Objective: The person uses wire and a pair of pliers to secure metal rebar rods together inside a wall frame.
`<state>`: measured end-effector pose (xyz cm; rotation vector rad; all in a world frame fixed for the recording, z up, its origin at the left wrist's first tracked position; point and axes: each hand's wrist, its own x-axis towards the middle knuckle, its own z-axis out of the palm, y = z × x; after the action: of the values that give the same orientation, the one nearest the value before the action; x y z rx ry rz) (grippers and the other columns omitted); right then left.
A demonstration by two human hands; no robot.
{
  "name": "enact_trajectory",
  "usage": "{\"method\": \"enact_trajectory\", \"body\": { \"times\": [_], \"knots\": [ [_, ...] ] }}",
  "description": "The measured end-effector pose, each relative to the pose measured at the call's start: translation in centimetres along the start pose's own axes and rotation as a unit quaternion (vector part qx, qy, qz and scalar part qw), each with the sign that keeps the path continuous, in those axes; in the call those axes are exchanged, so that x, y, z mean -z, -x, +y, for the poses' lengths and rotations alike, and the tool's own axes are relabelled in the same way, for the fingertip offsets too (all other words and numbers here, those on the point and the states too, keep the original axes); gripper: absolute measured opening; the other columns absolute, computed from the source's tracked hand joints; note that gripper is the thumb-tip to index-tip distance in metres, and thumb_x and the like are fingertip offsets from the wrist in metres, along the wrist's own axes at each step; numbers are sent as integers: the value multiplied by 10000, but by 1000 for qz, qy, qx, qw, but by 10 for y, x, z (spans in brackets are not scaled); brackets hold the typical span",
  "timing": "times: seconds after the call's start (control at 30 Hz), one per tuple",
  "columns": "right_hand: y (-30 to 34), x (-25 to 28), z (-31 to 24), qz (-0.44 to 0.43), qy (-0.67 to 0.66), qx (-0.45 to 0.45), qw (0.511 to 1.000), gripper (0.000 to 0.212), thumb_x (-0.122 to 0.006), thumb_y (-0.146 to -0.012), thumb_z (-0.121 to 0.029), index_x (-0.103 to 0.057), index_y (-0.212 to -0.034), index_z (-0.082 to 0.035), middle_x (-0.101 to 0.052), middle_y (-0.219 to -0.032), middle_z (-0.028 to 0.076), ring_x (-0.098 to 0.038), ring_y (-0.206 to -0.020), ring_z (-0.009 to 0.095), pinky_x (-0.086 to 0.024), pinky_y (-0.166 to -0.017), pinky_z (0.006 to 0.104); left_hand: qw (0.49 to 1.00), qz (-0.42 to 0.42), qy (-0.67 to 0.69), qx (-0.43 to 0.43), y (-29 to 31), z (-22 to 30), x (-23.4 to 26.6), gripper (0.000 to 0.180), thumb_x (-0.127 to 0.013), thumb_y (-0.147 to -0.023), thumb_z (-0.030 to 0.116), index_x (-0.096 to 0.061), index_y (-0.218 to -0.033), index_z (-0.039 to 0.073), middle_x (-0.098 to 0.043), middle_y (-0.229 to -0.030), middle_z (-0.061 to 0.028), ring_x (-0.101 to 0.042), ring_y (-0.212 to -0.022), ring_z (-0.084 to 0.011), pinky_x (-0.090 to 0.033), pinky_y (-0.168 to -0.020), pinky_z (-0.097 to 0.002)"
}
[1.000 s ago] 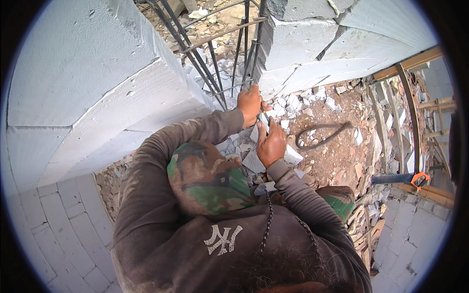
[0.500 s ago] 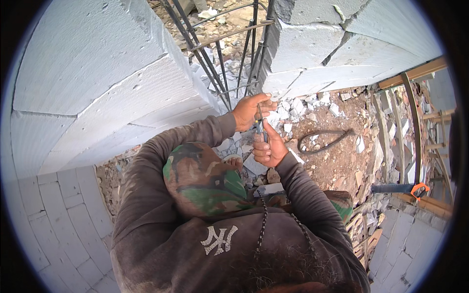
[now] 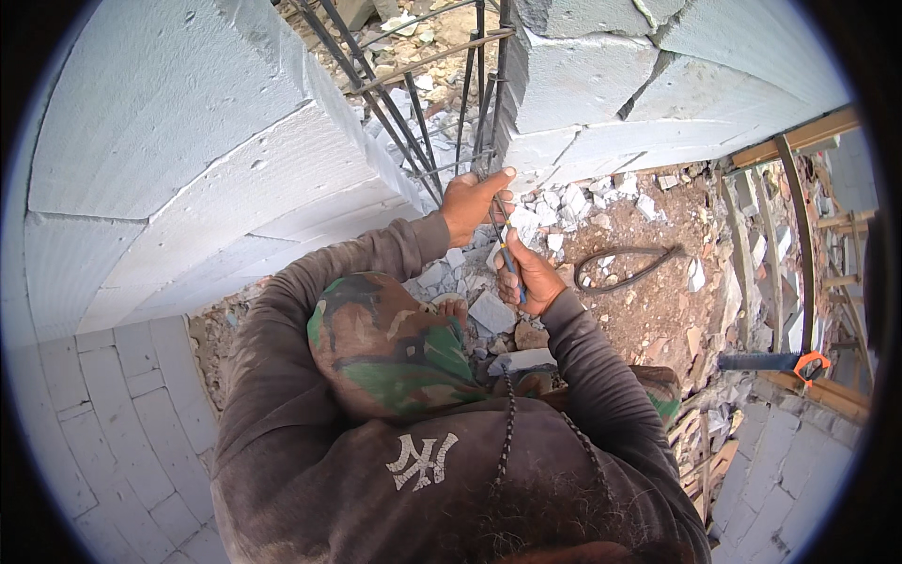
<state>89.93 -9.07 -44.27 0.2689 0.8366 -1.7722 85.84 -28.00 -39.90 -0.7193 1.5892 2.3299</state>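
My right hand (image 3: pixel 534 280) is closed around pliers (image 3: pixel 507 254) with blue and yellow handles, jaws pointing away from me. Just beyond, my left hand (image 3: pixel 470 207) is beside the plier jaws with its thumb stretched out and its fingers curled. Whatever lies in those fingers is too small to make out. Both hands are at the foot of the upright steel rebar (image 3: pixel 482 103), which stands with cross ties in the gap between two walls. The exact contact of the jaws with the steel is unclear.
White block walls rise at left (image 3: pixel 188 160) and right (image 3: pixel 601 85). Broken block pieces (image 3: pixel 573 199) litter the ground. A bent loop of dark wire (image 3: pixel 628 268) lies right of my hands. A handsaw (image 3: pixel 761 362) with an orange-and-black handle and wooden planks (image 3: pixel 794 141) are farther right.
Both hands and the pliers have shifted slightly; the right hand has moved a little right and down. My left thumb now points farther up, and the pliers' handles show more.
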Motion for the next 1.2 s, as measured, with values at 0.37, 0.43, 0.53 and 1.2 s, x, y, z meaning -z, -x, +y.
{"method": "enact_trajectory", "body": {
  "times": [0.37,0.43,0.53,1.2],
  "knots": [
    [-2,-9,25,62,142,98,983,439,-525,-1054,-420,-676,-1138,-17,-674,-879,29,-613,-771,123,-485,-707,312,998,1,-14,63,5,-30,0,410,-768,-937,382,-550,-988,38,-555,-855,-46,-653,-762,-189,-587,-603,-359],
    [-5,-2,26,174,234,174,941,380,-599,-1049,-357,-700,-1072,8,-695,-915,30,-633,-789,103,-529,-697,302,997,2,-17,73,6,-45,-2,407,-749,-949,386,-562,-996,27,-594,-908,-89,-641,-790,-189,-571,-634,-364],
    [-3,9,31,238,265,183,916,275,-657,-1030,-250,-717,-1051,17,-699,-883,40,-660,-778,124,-582,-713,294,990,-82,-20,116,-2,-65,7,387,-710,-971,383,-578,-1035,24,-620,-979,-112,-637,-816,-197,-556,-709,-380],
    [83,75,-15,225,824,72,515,165,-632,-858,-159,-752,-893,-51,-709,-852,253,-702,-802,444,-569,-730,521,795,-465,-348,178,-38,-174,79,451,-577,-1018,376,-607,-1337,58,-621,-1386,-113,-591,-1227,-292,-507,-1001,-421]
  ]
}}
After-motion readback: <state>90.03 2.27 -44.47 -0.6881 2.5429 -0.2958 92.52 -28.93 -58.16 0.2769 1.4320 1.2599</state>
